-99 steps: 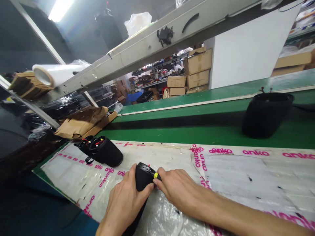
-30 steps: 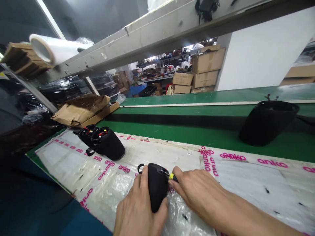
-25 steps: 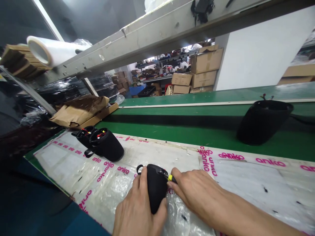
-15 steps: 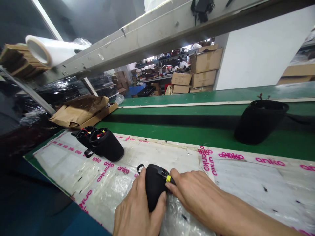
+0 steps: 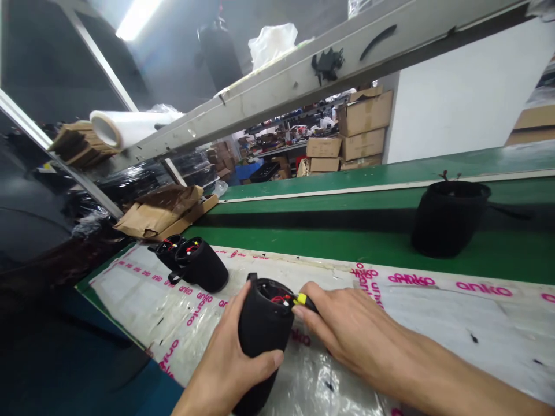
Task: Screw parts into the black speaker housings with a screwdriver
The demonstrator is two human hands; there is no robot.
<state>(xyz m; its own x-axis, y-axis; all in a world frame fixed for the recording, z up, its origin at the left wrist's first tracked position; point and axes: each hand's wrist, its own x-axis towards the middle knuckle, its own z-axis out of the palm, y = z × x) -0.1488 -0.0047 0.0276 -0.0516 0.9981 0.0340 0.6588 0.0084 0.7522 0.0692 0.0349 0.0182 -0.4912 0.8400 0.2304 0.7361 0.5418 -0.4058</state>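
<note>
My left hand (image 5: 236, 352) is wrapped round a black fabric-covered cylinder (image 5: 265, 329), which leans with its open top facing up and toward the right. Red wires and a white connector show inside its rim, and a black loop sticks up at its left edge. Between the thumb and fingers of my right hand (image 5: 342, 323) is a small tool with a black handle and a yellow band (image 5: 304, 300). The tool's tip reaches the right side of the cylinder's rim; its exact end is hard to make out.
Two similar black cylinders (image 5: 203, 266) lie on the plastic-covered mat (image 5: 433, 323) at the left. Another black cylinder (image 5: 448, 219) stands on the green surface (image 5: 312, 237) at the right. A cardboard tray (image 5: 186, 219) with brown paper sits at the back left, and a beam (image 5: 269, 92) crosses above.
The held cylinder has been tilted so its open top with the wires now shows. My left hand has shifted left along its side, and the view has moved somewhat.
</note>
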